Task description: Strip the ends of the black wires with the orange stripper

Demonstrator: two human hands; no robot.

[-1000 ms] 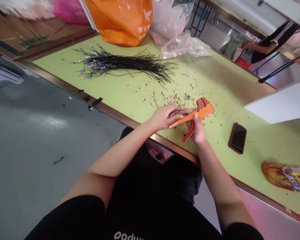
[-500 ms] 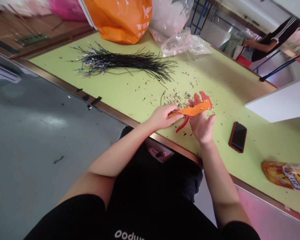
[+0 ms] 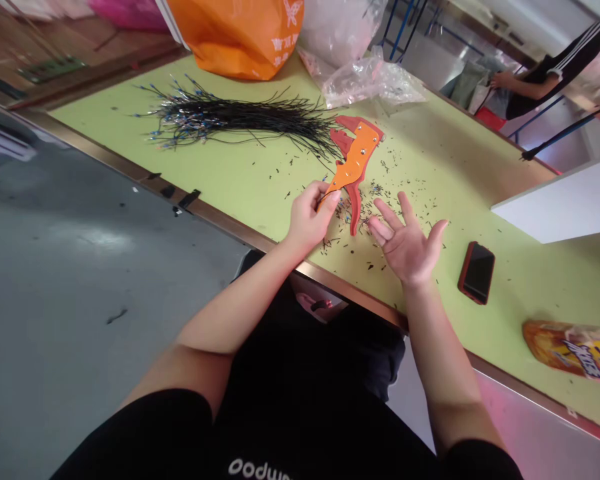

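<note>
Head view: pliers (image 3: 354, 160) had swung from pointing right, over the right hand (image 3: 410, 250), to pointing up the table (image 3: 455, 173), with their head now beside the loose right end of the wires (image 3: 250, 117). The right hand had come off them; half a second earlier it was right under the tool, now there was a gap. Left hand (image 3: 310, 217) gripped the pliers by the low end of the orange handle, fingers wrapped, thumb along it. Red lever hung down to the right of that hand, apart from it. Pliers' jaws stood apart, facing left. Right hand was spread, palm up, thumb out to the right, fingertips near the lever but off it. Wires lay in one long black bundle, blue-tipped ends to the left. Dark scraps (image 3: 375, 190) were scattered under and around the tool and between the hands. Phone (image 3: 477, 273) lay screen up to the right of the right hand, packet (image 3: 575, 350) further right near the table edge. Orange bag (image 3: 245, 40) sat behind the wires, clear plastic bag (image 3: 370, 87) just right of it. White board (image 3: 565, 200) stuck in from the right. A co-worker (image 3: 535, 83) in a striped sleeve was beyond the table.
</note>
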